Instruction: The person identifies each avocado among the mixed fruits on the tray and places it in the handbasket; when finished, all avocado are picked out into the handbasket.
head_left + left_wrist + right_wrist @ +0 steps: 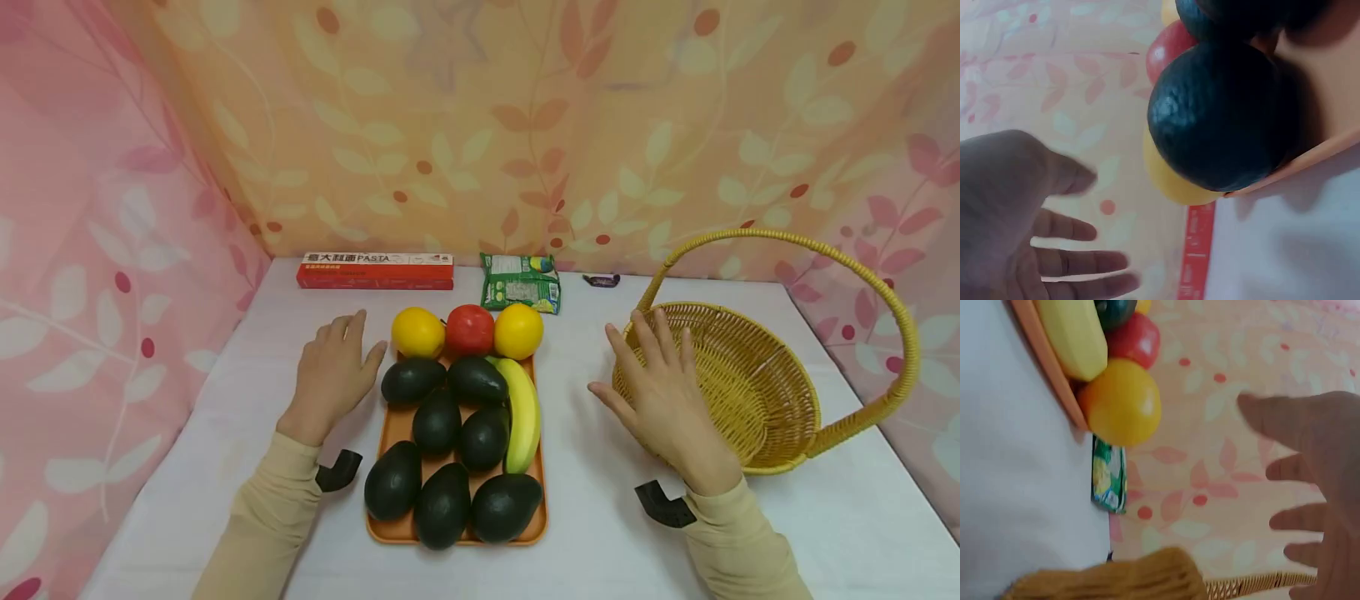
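Note:
My left hand (333, 375) hovers beside the left edge of an orange tray (378, 533), fingers extended and holding nothing. On that tray lie several dark avocados (442, 504), a banana (523, 417) along the right side, and a red apple (470, 331) between two yellow round fruits (417, 332) at the far end. My right hand (667, 400), fingers spread and holding nothing, overlaps the left rim of a yellow wicker basket (780, 400) in the head view. The left wrist view shows an avocado (1216, 119) near the left hand. In the right wrist view a yellow fruit (1124, 403) appears beyond the hand.
Behind the tray lie a red pasta box (375, 272), a green snack packet (521, 283) and a small dark wrapped piece (602, 281). The basket's tall handle (900, 333) arches up on the right. A patterned curtain (480, 125) encloses the white table (585, 517).

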Demonstrator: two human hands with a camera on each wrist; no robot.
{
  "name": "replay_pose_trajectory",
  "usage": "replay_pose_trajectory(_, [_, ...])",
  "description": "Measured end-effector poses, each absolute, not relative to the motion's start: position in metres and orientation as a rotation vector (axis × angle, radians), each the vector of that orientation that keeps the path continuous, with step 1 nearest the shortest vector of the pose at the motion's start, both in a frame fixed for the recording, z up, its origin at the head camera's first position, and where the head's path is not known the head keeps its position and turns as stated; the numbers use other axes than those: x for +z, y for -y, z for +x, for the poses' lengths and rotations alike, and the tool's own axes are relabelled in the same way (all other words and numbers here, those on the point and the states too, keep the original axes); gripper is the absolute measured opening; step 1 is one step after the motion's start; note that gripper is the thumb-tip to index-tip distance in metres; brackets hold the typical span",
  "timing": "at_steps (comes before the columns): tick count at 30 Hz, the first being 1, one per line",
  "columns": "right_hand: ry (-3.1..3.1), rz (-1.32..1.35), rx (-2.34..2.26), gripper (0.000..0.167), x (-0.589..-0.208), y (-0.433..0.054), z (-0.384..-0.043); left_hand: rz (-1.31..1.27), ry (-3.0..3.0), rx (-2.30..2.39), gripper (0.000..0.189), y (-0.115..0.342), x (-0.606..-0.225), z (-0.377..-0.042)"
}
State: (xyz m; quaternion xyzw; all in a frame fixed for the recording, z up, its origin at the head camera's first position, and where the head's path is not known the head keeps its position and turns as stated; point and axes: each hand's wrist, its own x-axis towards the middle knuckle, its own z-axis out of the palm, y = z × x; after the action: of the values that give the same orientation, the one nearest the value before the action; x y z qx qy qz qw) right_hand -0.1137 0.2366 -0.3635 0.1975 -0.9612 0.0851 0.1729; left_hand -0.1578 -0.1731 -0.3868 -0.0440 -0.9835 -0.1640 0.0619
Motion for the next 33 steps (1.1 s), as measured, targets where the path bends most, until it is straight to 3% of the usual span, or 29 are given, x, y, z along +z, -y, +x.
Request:
replay_pose_trajectory(4, [2.515, 0.897, 0.354, 0.047, -0.360, -0.220, -0.110, -0.045, 2.947, -0.885, 0.048, 0.179, -0.393, -0.165])
replay_pose_trajectory(7, [2.476, 1.151, 0.430, 0.040, -0.359, -0.204, -0.101, -0.008, 3.005, -1.223, 0.044, 0.185, -0.401, -0.171])
replay_pose_trajectory(14, [2.559, 1.572, 0.444, 0.046, -0.368, -0.169, -0.070, -0.053, 3.061, -1.629, 0.039, 0.190, -0.425, -0.177])
replay_pose_trajectory(33, [2.660, 1.636, 0.193, 0.072, -0.394, -0.139, -0.050, -0.121, 3.009, -1.577, 0.029, 0.185, -0.442, -0.181])
